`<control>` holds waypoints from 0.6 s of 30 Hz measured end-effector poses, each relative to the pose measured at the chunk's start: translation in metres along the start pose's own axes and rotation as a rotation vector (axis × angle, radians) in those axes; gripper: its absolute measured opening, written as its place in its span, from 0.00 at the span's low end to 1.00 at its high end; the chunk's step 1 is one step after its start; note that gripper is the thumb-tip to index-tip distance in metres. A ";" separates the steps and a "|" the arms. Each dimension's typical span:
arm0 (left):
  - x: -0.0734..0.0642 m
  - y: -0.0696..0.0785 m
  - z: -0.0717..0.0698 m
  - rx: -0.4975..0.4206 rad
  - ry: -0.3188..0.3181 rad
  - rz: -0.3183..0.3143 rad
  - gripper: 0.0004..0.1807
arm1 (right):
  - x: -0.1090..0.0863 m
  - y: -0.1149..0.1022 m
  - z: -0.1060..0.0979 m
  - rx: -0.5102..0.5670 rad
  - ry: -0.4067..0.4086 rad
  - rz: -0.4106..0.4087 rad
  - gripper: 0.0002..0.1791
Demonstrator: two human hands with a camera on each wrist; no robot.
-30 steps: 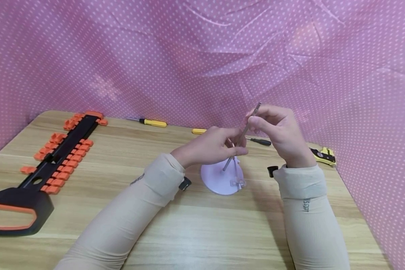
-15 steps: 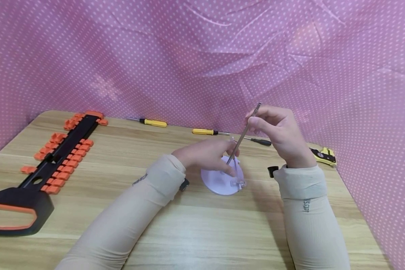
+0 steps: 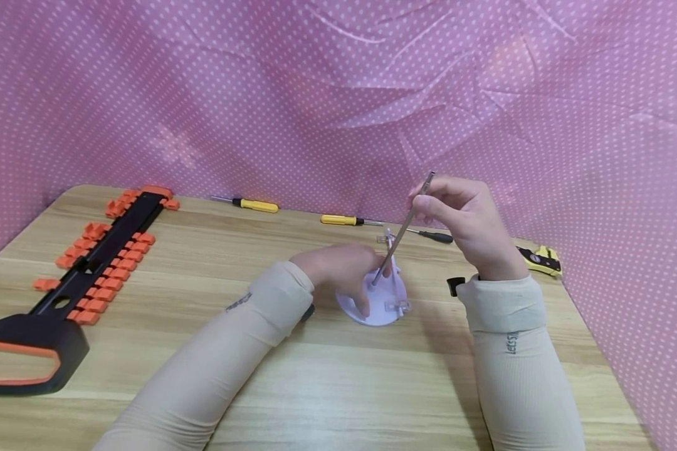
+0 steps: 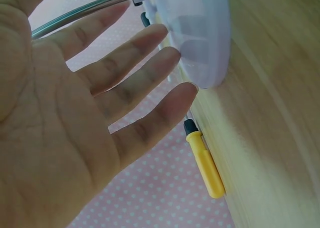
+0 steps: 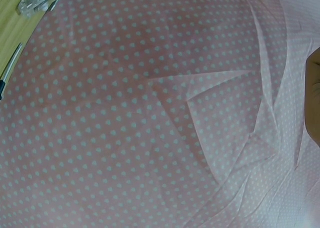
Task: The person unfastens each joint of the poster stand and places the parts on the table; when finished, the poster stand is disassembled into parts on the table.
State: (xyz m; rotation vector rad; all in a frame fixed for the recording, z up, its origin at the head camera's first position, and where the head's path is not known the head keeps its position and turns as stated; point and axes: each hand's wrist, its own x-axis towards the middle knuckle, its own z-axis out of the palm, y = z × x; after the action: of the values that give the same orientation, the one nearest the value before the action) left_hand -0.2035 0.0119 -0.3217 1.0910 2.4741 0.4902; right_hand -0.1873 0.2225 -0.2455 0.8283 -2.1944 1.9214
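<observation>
A thin metal rod (image 3: 402, 233) slants down to a white round base (image 3: 380, 308) on the table. Near its upper end my right hand (image 3: 464, 216) pinches it between thumb and fingers. My left hand (image 3: 344, 270) is at the left side of the base, its thumb over the top face. In the left wrist view the fingers of the left hand (image 4: 105, 92) are spread and fairly straight, fingertips at the base's edge (image 4: 215, 37). A white upright part with clear clips (image 3: 397, 307) stands on the base's right side. Only a sliver of the right hand (image 5: 313, 97) shows in the right wrist view.
Two yellow-handled screwdrivers (image 3: 259, 205) and a black-handled screwdriver (image 3: 437, 237) lie along the back edge. A yellow-black tool (image 3: 541, 260) is at the right edge. A black rack with orange clips (image 3: 113, 250) lies left. A pink dotted cloth (image 3: 338, 94) hangs behind.
My left hand has let go of the rod and moved down and slightly left to the base. The right hand has stayed in place, pinching the rod.
</observation>
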 end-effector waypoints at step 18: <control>0.001 -0.004 0.006 0.103 -0.023 -0.088 0.50 | 0.000 0.000 0.000 -0.002 -0.022 -0.008 0.03</control>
State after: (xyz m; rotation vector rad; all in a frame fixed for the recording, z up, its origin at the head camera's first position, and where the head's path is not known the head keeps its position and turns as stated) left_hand -0.2037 0.0107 -0.3294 1.0143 2.5386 0.3252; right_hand -0.1875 0.2221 -0.2459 0.8603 -2.2015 1.9158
